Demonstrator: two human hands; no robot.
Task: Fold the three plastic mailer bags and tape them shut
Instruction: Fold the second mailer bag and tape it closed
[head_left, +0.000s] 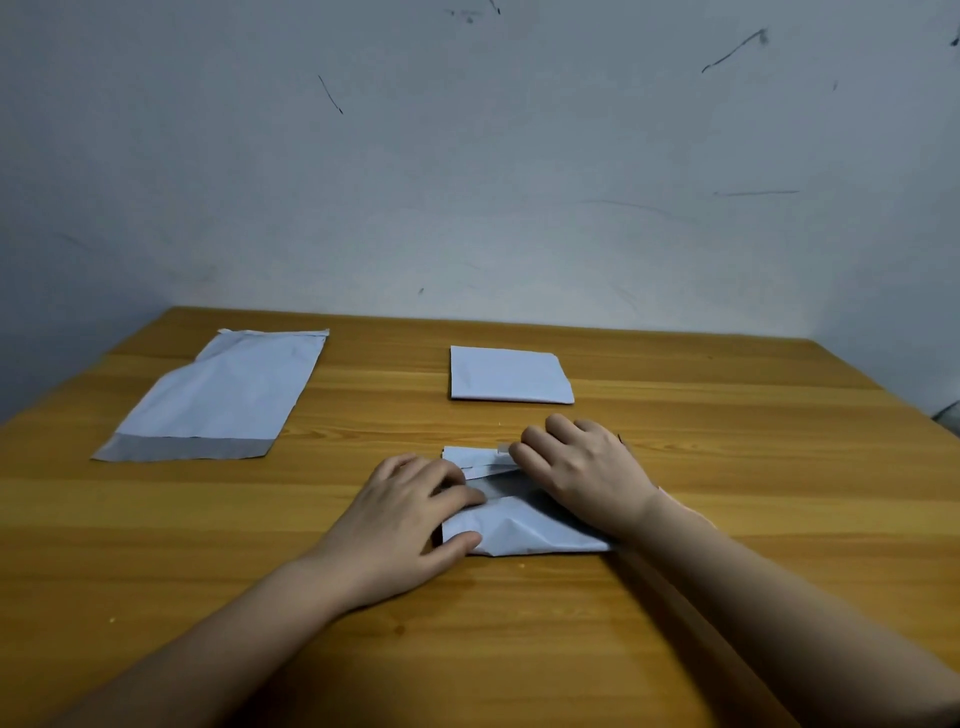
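matt plastic mailer (524, 530) — smooth wood-grain table (519, 649)

Both bare forearms are reaching in from the near edge, angling toward each other. The left hand (410, 512) is lying palm down, fingers curling lightly, thumb stretching out along the near side. The right hand (582, 470) is sitting just beyond and beside it, knuckles up, fingers bending down at the tips. The two hands are nearly touching at the fingertips.
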